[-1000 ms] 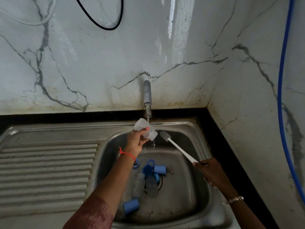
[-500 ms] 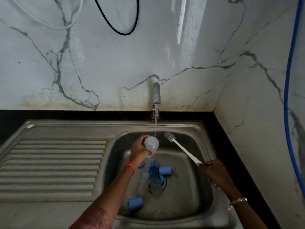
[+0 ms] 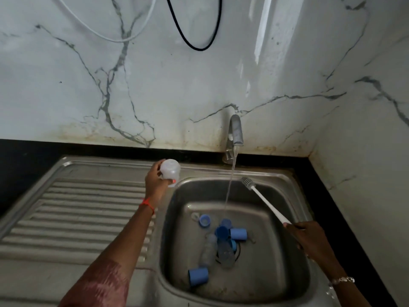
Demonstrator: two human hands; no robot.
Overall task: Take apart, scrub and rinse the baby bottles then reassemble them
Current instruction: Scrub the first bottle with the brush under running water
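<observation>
Item 1, translucent bottle piece (image 3: 169, 172): being held up in the left hand (image 3: 156, 183), fingers curled round it. A second ago it was sitting right under the spout, and half a second ago in the stream. Now it is hanging clear of the water, left of the basin, over the back edge of the ribbed drainboard (image 3: 77, 207). Whether it is a cap or a short bottle body, I cannot tell.

Item 2, bottle brush (image 3: 265, 202): the right hand (image 3: 307, 235) is gripping the handle end. The bristle head is pointing up toward the far rim, just beside the stream and touching nothing. It has barely moved over the same second.

Item 3, tap (image 3: 235, 129): running, with water falling straight into the sink basin (image 3: 265, 273).

Item 4, loose parts on the basin floor near the drain:
- blue cap (image 3: 198, 276)
- second blue cap (image 3: 238, 234)
- blue ring (image 3: 204, 220)
- clear bottles (image 3: 209, 249), lying on their sides

Note: the rinse of item 1 is looking finished, and it is probably heading for the drainboard. The pile in the basin suggests most of the scrubbing, and all of the reassembly, is still waiting.
</observation>
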